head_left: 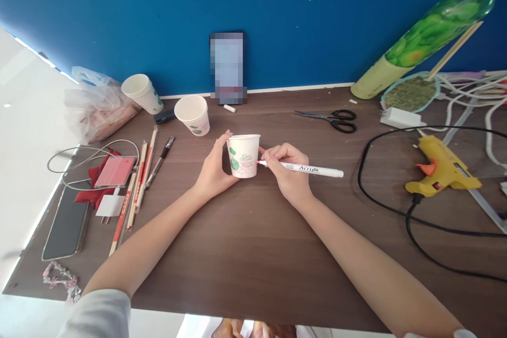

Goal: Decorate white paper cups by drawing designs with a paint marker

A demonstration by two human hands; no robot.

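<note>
A white paper cup [244,157] with green leaves and pink lettering stands upright in front of me. My left hand [216,169] is wrapped round its left side, the thumb low and the fingers partly hidden behind it. In my right hand [288,171] is a white acrylic paint marker [312,169], gripped like a pen. Its pink tip meets the cup's lower right side. Just behind, to the left, another paper cup [193,115] stands by itself. The marker's small white cap [229,109] lies below the propped phone.
A phone [228,67] leans on the blue wall. Scissors [332,118], a yellow glue gun [441,169] with black cable, and a green bottle [428,31] are to the right. Leftward lie stacked cups [142,93], chopsticks [137,179], a pen [160,161] and a dark phone [66,222].
</note>
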